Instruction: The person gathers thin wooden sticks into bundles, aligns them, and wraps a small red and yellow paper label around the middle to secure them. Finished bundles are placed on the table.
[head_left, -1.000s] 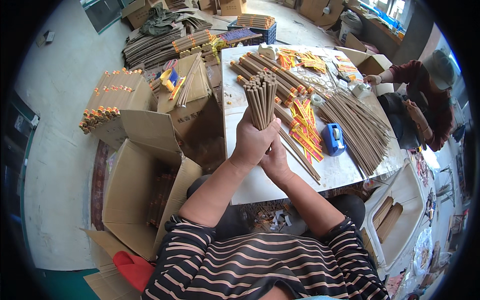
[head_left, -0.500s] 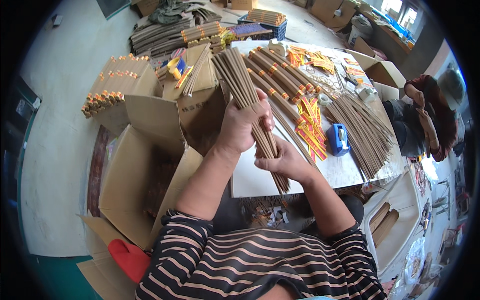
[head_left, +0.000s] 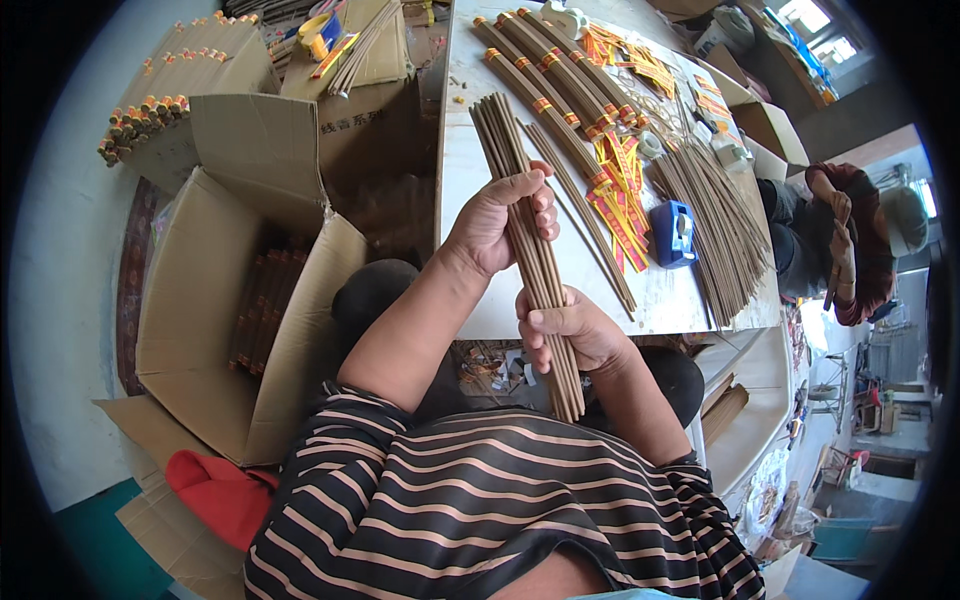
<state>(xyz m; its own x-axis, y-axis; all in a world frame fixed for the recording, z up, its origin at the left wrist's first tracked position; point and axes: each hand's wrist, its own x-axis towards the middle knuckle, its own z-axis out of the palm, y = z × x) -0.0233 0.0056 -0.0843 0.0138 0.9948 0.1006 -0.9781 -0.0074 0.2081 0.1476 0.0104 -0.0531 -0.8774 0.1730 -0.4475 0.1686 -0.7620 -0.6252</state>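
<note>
A bundle of thin brown incense sticks [head_left: 540, 262] slants across my front, over the near edge of the white table. My left hand [head_left: 484, 228] wraps round its upper half, thumb across the front. Lower down, my right hand [head_left: 592, 336] grips the same bundle with the thumb pressed on the sticks. On the table beyond lie several finished bundles [head_left: 547, 98] with red and yellow bands, and red-yellow paper strips [head_left: 622, 205]. Next to the strips stands a blue tape dispenser [head_left: 674, 236]. A few loose sticks [head_left: 585, 222] lie right of my left hand.
A large pile of loose sticks [head_left: 718, 240] covers the table's right side. On the left stands an open cardboard box [head_left: 190, 330] with bundles inside; banded bundles [head_left: 185, 75] are stacked behind it. A red cloth [head_left: 215, 490] hangs near my left elbow. Another person [head_left: 860, 235] sits at the right.
Both hands and the bundle have come lower and closer to me, and the bundle stands a little steeper. The view has shifted, showing more inside the cardboard box.
</note>
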